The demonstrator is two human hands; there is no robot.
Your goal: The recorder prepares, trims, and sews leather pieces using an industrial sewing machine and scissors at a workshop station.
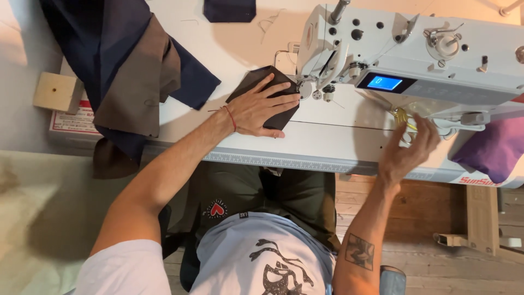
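Observation:
My left hand point(261, 109) lies flat, fingers spread, on a small dark fabric piece point(256, 82) on the white sewing table point(327, 142), pressing it close to the needle area point(316, 90) of the white sewing machine point(436, 60). My right hand point(409, 150) hovers under the machine's arm at the table's right, fingers curled around the yellow handles of scissors point(401, 117). The blades point up and left beneath the machine.
Dark blue and brown fabric point(125, 71) is heaped at the table's left end. A wooden block point(57, 92) sits beside it. A purple cloth point(491, 147) lies at the right. A dark blue scrap point(229, 10) rests at the far edge.

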